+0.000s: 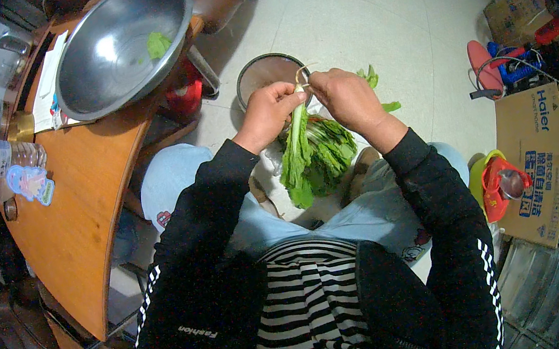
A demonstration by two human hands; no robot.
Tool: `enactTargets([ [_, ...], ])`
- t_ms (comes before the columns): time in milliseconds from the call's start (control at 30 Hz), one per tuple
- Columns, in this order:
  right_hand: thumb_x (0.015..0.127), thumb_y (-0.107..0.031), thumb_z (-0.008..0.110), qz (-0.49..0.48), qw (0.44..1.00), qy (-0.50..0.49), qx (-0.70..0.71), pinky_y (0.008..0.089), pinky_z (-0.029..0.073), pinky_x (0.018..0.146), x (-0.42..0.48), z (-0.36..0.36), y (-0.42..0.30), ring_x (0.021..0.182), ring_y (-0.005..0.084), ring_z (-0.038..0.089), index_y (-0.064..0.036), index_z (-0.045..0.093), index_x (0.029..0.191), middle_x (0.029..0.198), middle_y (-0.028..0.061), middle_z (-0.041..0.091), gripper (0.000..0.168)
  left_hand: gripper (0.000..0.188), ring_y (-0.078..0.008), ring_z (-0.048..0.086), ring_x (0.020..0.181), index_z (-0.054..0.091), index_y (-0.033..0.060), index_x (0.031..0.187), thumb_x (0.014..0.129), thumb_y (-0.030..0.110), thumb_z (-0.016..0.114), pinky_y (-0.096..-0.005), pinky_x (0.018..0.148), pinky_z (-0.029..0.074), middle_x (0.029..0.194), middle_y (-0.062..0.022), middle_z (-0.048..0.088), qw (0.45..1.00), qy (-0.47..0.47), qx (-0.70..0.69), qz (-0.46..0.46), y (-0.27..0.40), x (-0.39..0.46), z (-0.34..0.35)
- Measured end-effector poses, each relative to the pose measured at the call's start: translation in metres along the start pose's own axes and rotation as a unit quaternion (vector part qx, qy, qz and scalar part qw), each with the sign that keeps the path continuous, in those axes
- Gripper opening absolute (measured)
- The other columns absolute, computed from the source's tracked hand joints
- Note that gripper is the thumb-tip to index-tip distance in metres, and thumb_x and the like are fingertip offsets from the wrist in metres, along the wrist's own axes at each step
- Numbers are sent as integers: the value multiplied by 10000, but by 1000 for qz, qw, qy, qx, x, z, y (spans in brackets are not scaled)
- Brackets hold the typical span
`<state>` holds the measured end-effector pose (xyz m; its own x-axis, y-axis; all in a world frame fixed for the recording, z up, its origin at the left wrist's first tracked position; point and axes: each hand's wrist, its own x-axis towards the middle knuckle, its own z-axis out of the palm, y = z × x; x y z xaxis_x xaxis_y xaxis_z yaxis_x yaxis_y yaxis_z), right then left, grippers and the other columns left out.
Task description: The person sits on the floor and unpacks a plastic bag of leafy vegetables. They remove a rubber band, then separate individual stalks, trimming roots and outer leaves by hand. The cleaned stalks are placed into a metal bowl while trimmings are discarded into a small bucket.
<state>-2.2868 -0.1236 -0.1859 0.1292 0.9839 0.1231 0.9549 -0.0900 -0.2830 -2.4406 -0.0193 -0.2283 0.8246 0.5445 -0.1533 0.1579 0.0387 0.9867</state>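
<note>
A leafy green vegetable (298,142) hangs root end up between my hands, its leaves pointing down toward my lap. My left hand (271,114) pinches its pale stem just below the thin root (300,74). At that root end are the fingertips of my right hand (346,98); what lies between them is partly hidden. Under the held plant, more leafy greens (332,145) lie bunched on or in a whitish plastic bag (273,158). Just beyond my hands stands a round bin (265,72) with a dark rim.
A large metal basin (117,52) holding a leaf piece (159,44) rests on the wooden table (85,202) at left. A plastic bottle (4,157) lies near it. Loose leaves (368,76) are on the floor beyond my right hand. Cardboard boxes (530,166) line the right side.
</note>
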Motion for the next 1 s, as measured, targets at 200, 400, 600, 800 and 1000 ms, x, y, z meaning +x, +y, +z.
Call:
enactTargets([
  [200,893,-221,496,15,998,-8,58,459,445,632,-1,5,14,773,385,590,-57,521,955,795,189,607,178,238,-61,562,750,614,29,1029,926,225,526,-208,665,461,858,11,616,991,-44,-113,-53,5,-2,2],
  [400,873,-232,567,106,953,10,282,373,462,637,4,7,33,686,250,593,-33,582,942,764,149,616,211,275,-102,564,915,562,30,1139,956,212,468,-243,765,467,1038,-36,598,968,-18,-251,-23,15,-9,-6],
  [600,706,-254,754,141,952,-35,268,333,469,653,-1,4,-5,697,228,615,0,607,838,757,155,631,321,272,-114,570,931,523,14,1175,954,161,463,-250,807,480,1061,-47,572,957,-16,-287,-32,18,-9,6],
  [800,700,-166,769,144,929,-47,337,301,465,653,-4,15,3,698,147,582,-5,595,848,750,75,628,280,242,-93,556,920,542,24,1120,908,140,553,-216,781,466,1040,-27,570,984,10,-180,12,4,-3,7],
  [1000,707,-164,765,138,913,-64,379,280,468,705,-5,22,9,757,122,583,-7,613,904,816,63,640,293,233,-87,560,888,553,-6,1091,881,90,583,-216,761,465,1014,-41,595,980,2,-191,50,12,-6,14],
])
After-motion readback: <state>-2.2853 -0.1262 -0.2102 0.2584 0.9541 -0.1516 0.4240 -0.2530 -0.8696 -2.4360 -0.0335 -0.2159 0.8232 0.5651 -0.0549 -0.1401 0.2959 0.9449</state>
